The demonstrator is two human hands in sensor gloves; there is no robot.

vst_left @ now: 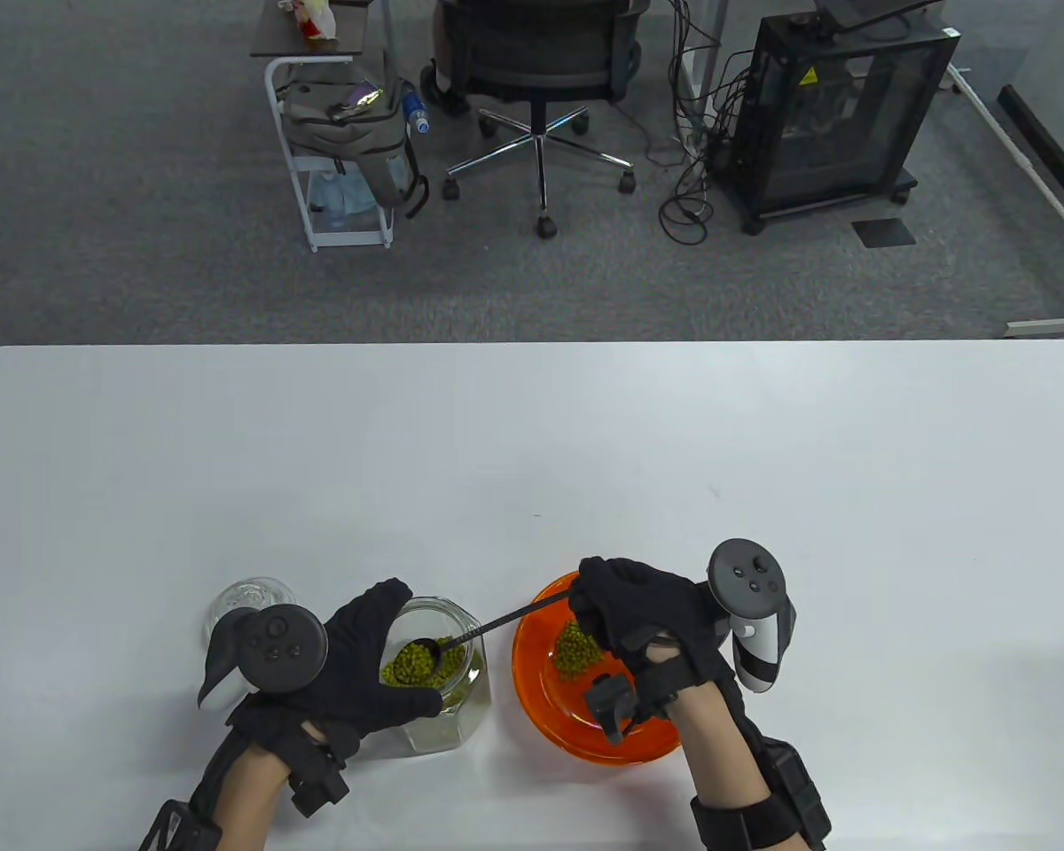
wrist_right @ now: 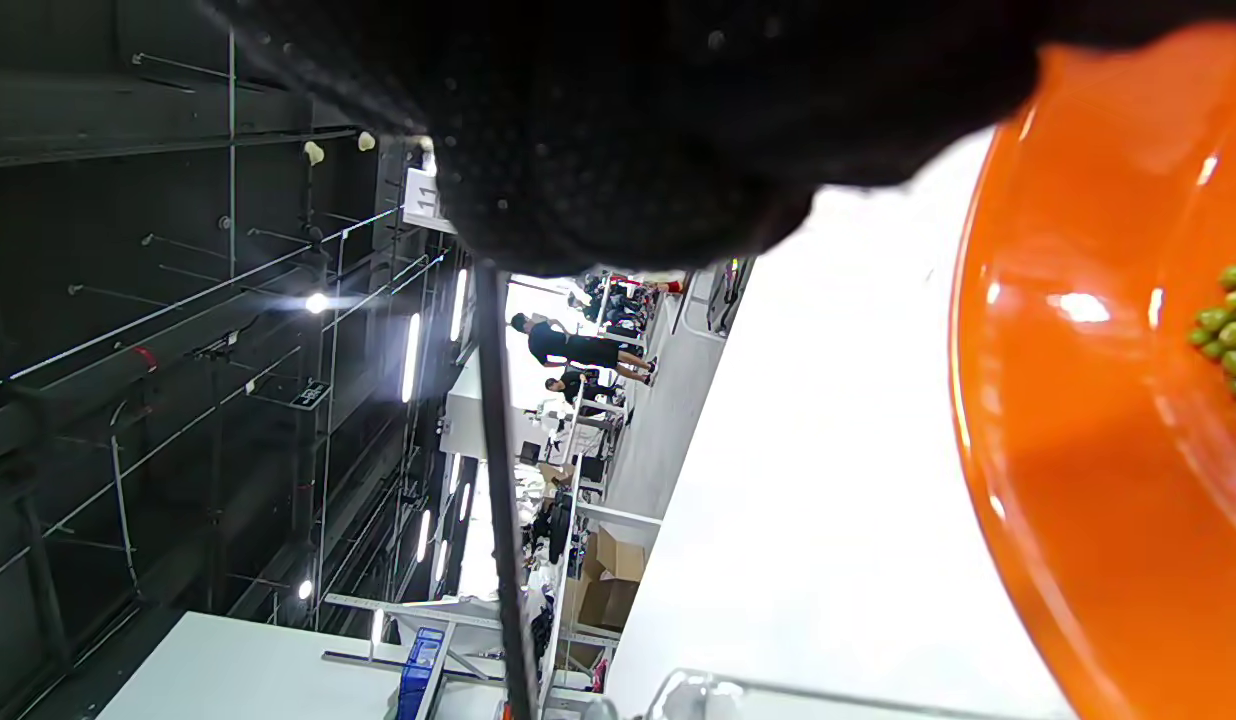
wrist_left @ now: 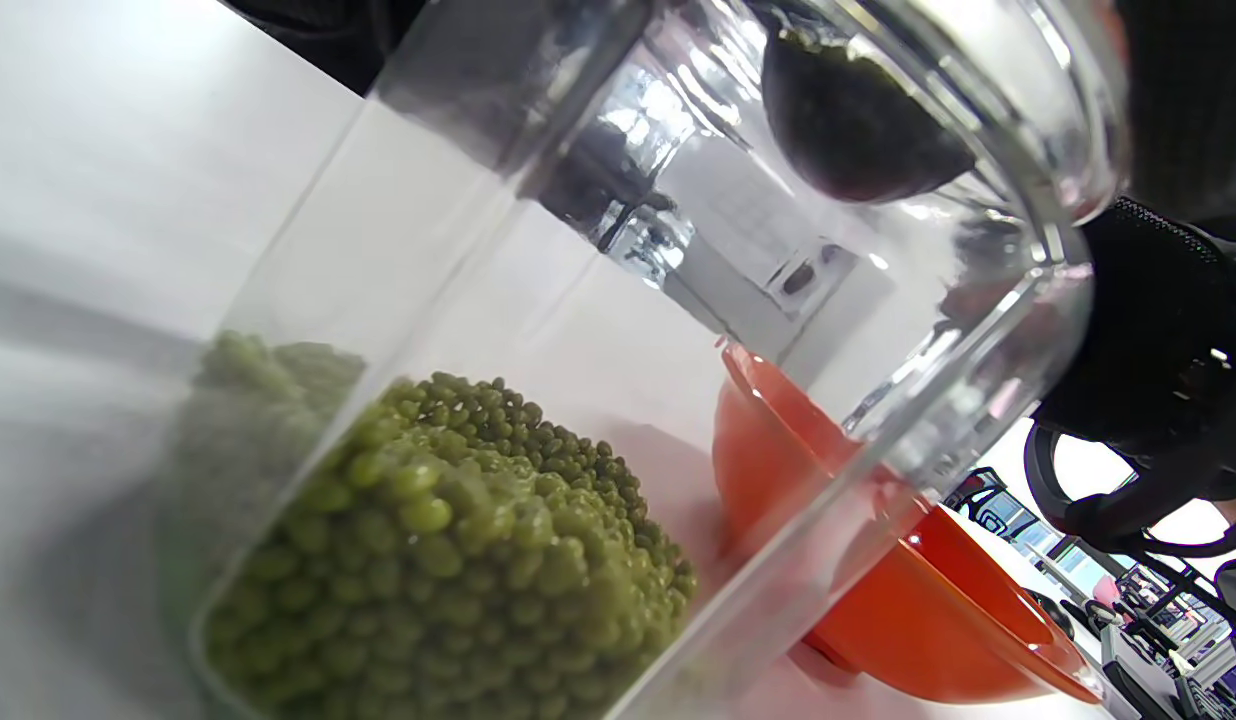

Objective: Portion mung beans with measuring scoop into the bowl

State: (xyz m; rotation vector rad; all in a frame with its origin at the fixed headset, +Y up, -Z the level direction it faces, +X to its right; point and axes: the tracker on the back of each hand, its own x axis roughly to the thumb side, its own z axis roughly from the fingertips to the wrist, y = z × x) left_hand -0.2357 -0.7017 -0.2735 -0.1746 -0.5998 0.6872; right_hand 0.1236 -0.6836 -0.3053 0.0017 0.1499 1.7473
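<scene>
A clear glass jar holding mung beans stands near the table's front edge, and my left hand grips it from the left, fingers curled round its wall. My right hand hovers over the orange bowl and pinches the end of a thin black measuring scoop handle. The scoop's head, heaped with beans, sits at the jar's mouth; from below its dark underside shows through the glass. A small pile of beans lies in the bowl.
The jar's glass lid lies on the table just left of my left hand. The white table stretches away behind the jar and bowl. Beyond its far edge are an office chair and a black cabinet.
</scene>
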